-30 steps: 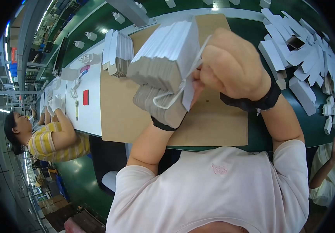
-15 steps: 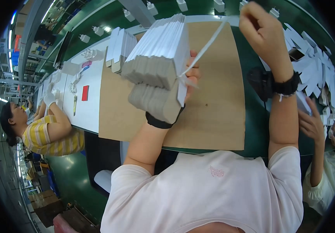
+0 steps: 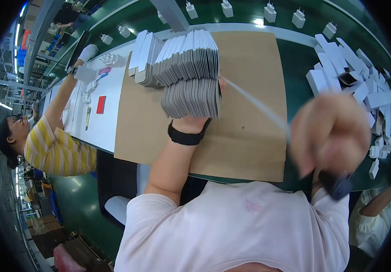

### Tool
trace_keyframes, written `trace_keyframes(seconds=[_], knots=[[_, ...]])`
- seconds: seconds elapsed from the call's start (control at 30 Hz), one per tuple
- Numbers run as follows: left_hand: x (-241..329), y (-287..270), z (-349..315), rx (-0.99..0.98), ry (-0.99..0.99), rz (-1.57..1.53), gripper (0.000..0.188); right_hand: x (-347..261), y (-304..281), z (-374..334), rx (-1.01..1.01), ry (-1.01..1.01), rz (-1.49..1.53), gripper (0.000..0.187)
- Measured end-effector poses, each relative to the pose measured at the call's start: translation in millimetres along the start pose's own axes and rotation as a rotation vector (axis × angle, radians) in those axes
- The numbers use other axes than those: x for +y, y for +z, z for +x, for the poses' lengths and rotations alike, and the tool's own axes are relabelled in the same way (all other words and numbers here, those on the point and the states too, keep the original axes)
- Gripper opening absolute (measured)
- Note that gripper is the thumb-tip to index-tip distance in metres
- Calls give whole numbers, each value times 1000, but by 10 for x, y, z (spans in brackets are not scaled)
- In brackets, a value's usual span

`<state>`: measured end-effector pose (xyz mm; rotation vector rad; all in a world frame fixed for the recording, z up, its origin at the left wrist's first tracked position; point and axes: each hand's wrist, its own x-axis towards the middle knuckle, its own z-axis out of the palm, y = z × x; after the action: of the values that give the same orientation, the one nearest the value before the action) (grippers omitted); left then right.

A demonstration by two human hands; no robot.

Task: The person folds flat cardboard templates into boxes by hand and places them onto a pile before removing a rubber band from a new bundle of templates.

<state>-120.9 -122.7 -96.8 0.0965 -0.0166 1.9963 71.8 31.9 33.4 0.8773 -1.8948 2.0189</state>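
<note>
A stack of flat-folded white cartons [image 3: 188, 56], grey on the edges turned toward me, stands over the brown cardboard sheet [image 3: 250, 122]. My left hand [image 3: 192, 123] is closed on it from behind and beneath; most of the fingers are hidden, with a bit showing at the stack's right side. From that side a thin white strap [image 3: 259, 103] runs taut, down and right, to my right hand [image 3: 334, 133]. That hand is a motion-blurred fist near the camera, closed on the strap's end. Against the stack's left side rest more folded white cartons [image 3: 144, 56].
At the right lies a loose heap of white cartons [image 3: 354, 75]. White plug adapters [image 3: 270, 12] stand in a row along the far side. A red card [image 3: 100, 104] and a cutter knife [image 3: 88, 119] lie on the white table at left. Co-workers sit on both sides.
My right hand has swung from the upper right down toward me, drawing the strap with it. The carton stack has tipped so its grey edges face me more squarely. The left co-worker's arm has reached forward.
</note>
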Motion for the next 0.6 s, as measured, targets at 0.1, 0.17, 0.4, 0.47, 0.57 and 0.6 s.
trace_keyframes(seconds=[0.1,0.17,0.4,0.47,0.57,0.6], knots=[[58,-67,-43,-3,95,87,38,22,454,96,-364,331,-374,12],[-69,125,99,-110,-5,-29,40,87,529,25,-426,532,-437,16],[-206,356,-48,7,-176,-274,56,248,-128,94,708,-54,-521,32],[-225,363,-43,13,-237,-316,56,295,-165,129,859,-48,-816,24],[-227,285,-26,-70,-311,-380,57,402,-200,128,665,-126,-1091,15],[-244,291,-54,-73,-308,-382,57,457,-177,143,444,-222,-1228,14]])
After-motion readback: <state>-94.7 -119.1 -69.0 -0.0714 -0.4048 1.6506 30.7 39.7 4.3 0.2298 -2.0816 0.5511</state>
